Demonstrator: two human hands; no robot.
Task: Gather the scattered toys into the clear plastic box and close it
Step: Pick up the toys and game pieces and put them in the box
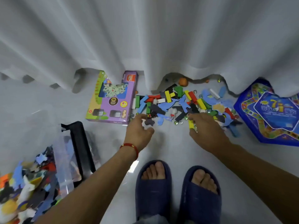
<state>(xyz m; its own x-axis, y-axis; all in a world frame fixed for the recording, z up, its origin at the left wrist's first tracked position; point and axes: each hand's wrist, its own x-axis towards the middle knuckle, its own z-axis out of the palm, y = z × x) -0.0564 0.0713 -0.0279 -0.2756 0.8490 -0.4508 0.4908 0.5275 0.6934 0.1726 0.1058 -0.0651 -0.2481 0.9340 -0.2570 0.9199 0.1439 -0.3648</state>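
A heap of scattered toys (181, 102) lies on the pale floor by the curtain: coloured wooden blocks, blue and dark foam shapes, glass marbles. My left hand (139, 130) reaches to the heap's near left edge, fingers loosely curled, nothing visibly held. My right hand (205, 128) is at the heap's near right side, its fingers over a yellow block (191, 124) and some marbles; whether it grips the block is unclear. The clear plastic box (64, 159), with a black handle, stands at the lower left and holds many toy pieces.
A purple game box (113, 97) lies left of the heap. A blue star-shaped game box (273, 113) lies to the right. An orange ball (183, 81) sits under the white curtain (145, 38). My feet in dark blue slippers (176, 191) stand just behind my hands.
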